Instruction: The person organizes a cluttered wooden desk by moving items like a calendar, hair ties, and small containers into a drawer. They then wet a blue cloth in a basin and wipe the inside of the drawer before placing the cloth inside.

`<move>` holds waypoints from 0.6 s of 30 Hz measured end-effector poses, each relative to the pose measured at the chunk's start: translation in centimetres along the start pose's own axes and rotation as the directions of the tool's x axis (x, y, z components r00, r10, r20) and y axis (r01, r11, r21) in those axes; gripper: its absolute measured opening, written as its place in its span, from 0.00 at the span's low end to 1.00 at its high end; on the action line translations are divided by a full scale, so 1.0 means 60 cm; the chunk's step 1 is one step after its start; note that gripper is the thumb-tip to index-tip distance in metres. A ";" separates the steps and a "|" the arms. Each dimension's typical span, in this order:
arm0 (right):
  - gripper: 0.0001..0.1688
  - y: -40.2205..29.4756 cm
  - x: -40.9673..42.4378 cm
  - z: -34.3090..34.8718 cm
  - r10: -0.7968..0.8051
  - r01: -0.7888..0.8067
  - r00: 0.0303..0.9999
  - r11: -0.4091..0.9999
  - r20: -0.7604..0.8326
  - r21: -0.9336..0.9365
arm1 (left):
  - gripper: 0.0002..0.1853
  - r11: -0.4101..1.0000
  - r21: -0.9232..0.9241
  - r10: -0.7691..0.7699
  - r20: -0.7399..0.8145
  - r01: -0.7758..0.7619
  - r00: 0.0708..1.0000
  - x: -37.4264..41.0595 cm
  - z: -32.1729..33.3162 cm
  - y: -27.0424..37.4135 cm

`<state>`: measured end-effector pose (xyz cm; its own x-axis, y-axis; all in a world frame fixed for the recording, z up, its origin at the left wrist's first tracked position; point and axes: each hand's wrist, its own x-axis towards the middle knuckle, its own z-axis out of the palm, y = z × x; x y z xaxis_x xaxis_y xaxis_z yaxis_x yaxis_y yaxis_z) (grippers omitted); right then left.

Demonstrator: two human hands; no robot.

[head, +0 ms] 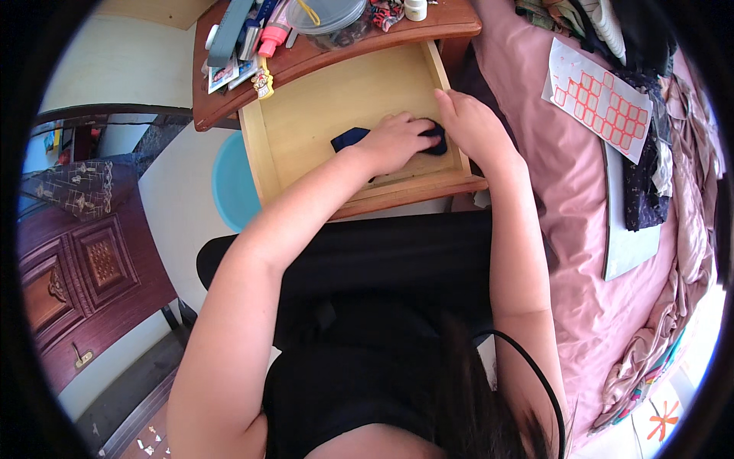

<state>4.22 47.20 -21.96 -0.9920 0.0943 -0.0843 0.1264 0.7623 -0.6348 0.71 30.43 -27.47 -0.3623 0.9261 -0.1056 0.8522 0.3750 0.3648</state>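
Note:
A wooden drawer [327, 103] with a pale inside stands pulled out from a reddish-brown cabinet. Near its front right lies a dark navy cloth item [350, 138], partly hidden under my left hand [395, 140]. The fingers of that hand are bent over the item's right end; whether they grip it is hard to tell. My right hand [473, 123] rests at the drawer's right side wall, its thumb and index finger near the top edge, the other fingers largely hidden outside.
The cabinet top [344, 51] holds a clear lidded tub [327, 20], a pink bottle [274, 34] and a small white jar [416, 10]. A blue basin [235, 183] is left of the drawer. On the right, a pink-covered bed [573, 229] bears a printed sheet [599, 100] and clothes.

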 end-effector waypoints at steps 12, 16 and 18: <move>0.19 -0.016 -0.016 -0.008 -0.160 0.172 0.984 0.967 0.076 -0.186 | 0.15 0.999 0.001 0.032 -0.213 -0.032 0.976 0.015 0.040 0.009; 0.22 0.005 -0.010 0.004 -0.149 0.160 0.987 0.960 0.066 -0.231 | 0.15 0.986 0.085 0.135 0.061 -0.140 0.989 -0.010 0.007 0.013; 0.24 -0.004 -0.007 0.004 -0.019 0.026 0.999 0.989 0.051 -0.149 | 0.15 0.977 0.091 0.179 0.136 -0.193 0.974 -0.019 -0.007 0.012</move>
<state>4.64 46.80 -21.97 -0.9927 0.0473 -0.1113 0.0984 0.8512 -0.5156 1.56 29.65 -26.67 -0.1487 0.9753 -0.1635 0.9369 0.1919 0.2921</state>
